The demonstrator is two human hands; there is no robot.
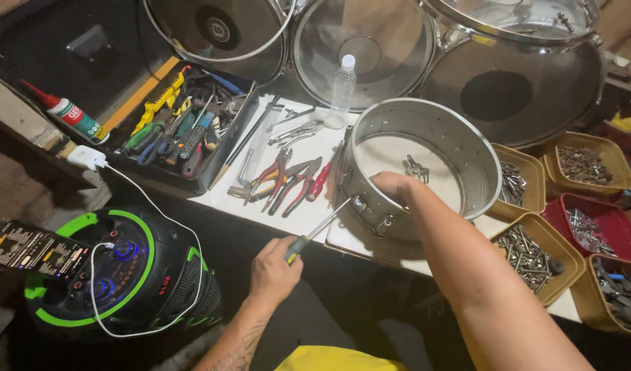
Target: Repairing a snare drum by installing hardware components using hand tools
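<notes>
Our left fingers [282,255] wrap a screwdriver [320,229], its tip at the shell's [460,148] outer wall. Our right hand [391,184] grips the shell's near rim; its fingers curl inside. The shell lies on the bench [260,199], pliers [288,180] just beside.

The left hand [273,271] sits low and near the body, knuckles up, fingers curled tight in a closed fist-grip. Its forearm runs up from the bottom edge, bare and tattooed, angled slightly rightward toward the wrist. The right arm comes in from the lower right corner, bare, stretched out long and nearly straight. The right hand [391,185] is bent down at the wrist, fingers tucked forward and mostly hidden, so its grip cannot be made out.
</notes>
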